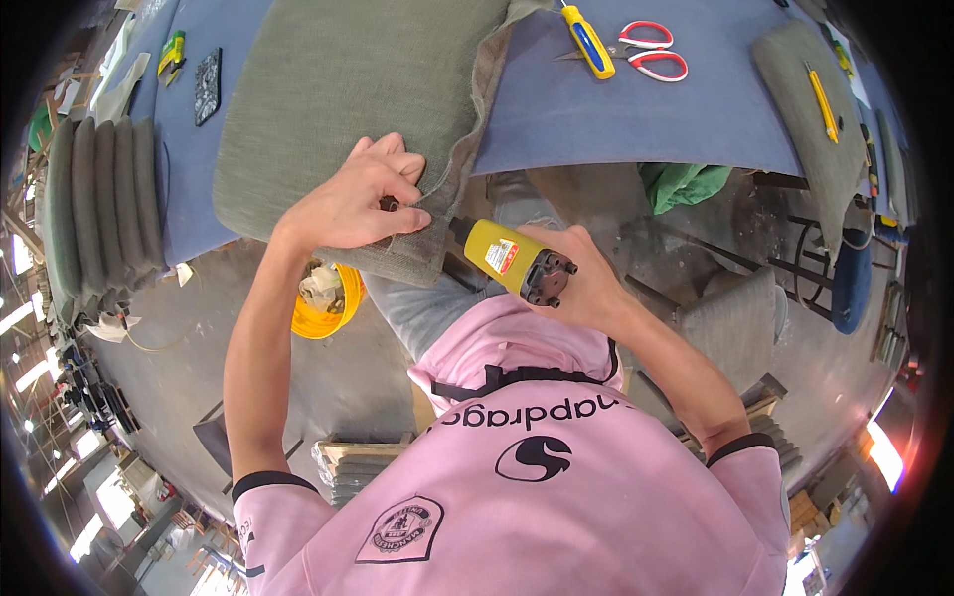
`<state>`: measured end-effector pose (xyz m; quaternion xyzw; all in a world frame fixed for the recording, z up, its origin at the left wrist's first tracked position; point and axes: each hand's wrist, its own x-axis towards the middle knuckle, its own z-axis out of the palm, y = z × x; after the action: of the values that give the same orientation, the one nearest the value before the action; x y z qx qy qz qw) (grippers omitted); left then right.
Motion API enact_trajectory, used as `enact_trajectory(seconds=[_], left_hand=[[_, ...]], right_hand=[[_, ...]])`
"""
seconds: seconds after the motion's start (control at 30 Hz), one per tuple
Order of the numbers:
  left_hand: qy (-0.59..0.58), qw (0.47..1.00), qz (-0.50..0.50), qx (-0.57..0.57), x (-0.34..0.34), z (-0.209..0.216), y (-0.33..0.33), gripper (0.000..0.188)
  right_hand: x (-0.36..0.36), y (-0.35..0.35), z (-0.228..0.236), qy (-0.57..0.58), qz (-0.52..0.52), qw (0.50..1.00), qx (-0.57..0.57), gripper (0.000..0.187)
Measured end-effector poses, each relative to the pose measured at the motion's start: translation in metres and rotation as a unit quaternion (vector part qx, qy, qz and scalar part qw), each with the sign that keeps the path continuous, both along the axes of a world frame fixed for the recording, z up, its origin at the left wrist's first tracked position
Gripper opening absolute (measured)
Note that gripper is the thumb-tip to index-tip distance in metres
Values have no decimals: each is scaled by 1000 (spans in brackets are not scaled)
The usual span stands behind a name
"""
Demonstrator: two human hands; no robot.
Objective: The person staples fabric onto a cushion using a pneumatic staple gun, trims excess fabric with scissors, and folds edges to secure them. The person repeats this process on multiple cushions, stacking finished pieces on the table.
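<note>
A grey-green fabric-covered panel (343,109) lies on the blue-covered table, its near corner sticking out over the edge toward me. My left hand (370,194) is at that corner with fingers curled and thumb pressed down, gripping the fabric edge (437,204). A dark gap shows between thumb and forefinger. In my right hand (576,273) is a yellow pneumatic stapler (494,253) with a black nose and a black rear cap. Its nose points at the fabric edge, just right of my left thumb. The right fingers are mostly hidden behind the tool.
Scissors (651,55) with red-and-white handles and a yellow-blue screwdriver (590,45) lie on the blue table (636,119). A phone (208,87) is at left, above stacked padded panels (104,209). Below stands a yellow bucket (353,298) with scraps. A yellow cutter (822,99) rests on fabric at right.
</note>
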<state>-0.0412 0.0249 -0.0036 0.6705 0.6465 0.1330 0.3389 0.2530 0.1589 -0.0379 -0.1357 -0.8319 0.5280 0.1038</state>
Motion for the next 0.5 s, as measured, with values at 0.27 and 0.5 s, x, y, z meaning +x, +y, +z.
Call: enact_trajectory(seconds=[0.27, 0.5], left_hand=[[-19, 1000, 2, 24, 1, -7, -2, 45], [52, 996, 30, 68, 13, -3, -11, 44]], right_hand=[[-8, -1, -4, -49, 30, 997, -47, 54], [-6, -13, 4, -71, -3, 997, 30, 50]])
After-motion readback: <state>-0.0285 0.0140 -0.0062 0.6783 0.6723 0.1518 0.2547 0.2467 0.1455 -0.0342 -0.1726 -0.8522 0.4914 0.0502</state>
